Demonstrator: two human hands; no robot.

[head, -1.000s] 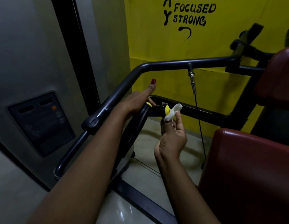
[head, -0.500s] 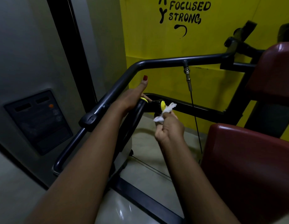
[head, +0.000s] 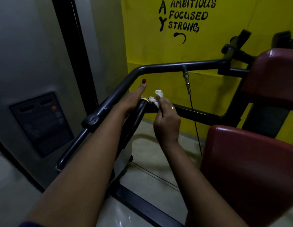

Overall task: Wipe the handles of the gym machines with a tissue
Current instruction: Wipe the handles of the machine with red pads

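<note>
At the left side of the machine, beside the red seat pad point(head: 250, 164), my left grip point(head: 132, 99) grasps the black handle point(head: 140, 110) just below its yellow end ring point(head: 145, 100), thumb raised straight. My right grip point(head: 167, 123) pinches a crumpled white tissue point(head: 158, 93) between thumb and fingertips; the lower fold of the tissue touches the yellow ring at the handle's tip, and the upper fold stands free above it. A ring point(head: 172, 107) sits on one right finger. My left forearm lies along the handle and hides much of its length. A dark curved bar point(head: 175, 67) passes above and behind both grips. From it hangs a metal fitting point(head: 186, 81) with a thin cable point(head: 195, 125), which drops just to the right of the right grip. A red back pad point(head: 273, 76) stands at the far right. Behind is a yellow wall point(head: 142, 38) with black lettering point(head: 188, 15). At left, a dark panel point(head: 41, 123) with an orange dot is set in a grey wall. Below lies a pale tiled floor point(head: 150, 154).
</note>
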